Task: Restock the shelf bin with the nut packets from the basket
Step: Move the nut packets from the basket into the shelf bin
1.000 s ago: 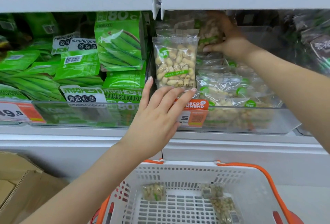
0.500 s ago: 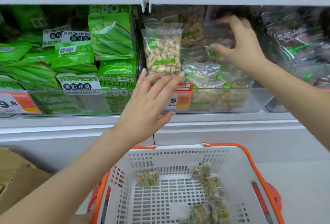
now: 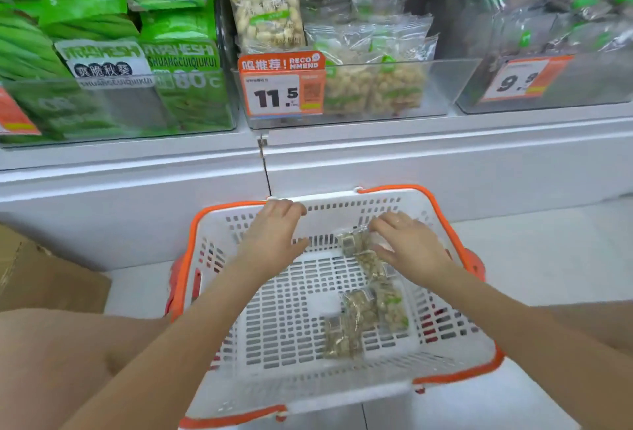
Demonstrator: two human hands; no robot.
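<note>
Nut packets (image 3: 363, 309): several loose in basket (image 3: 342, 392), right side. Right hand (image 3: 409, 247) pinching the far packet (image 3: 354, 241), apparently gripped. Left hand (image 3: 274, 234) spread wide, empty. Advice: gather several at once, lift clear of rim, stand upright in bin (image 3: 442, 87).

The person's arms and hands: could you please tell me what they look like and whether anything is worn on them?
Both arms are bare as far up as the head view shows: no sleeves are visible. The left hand and right hand wear no gloves, and no watch, bracelet or ring shows on the wrists or fingers. The picture is too blurred to judge the fingernails.
</note>
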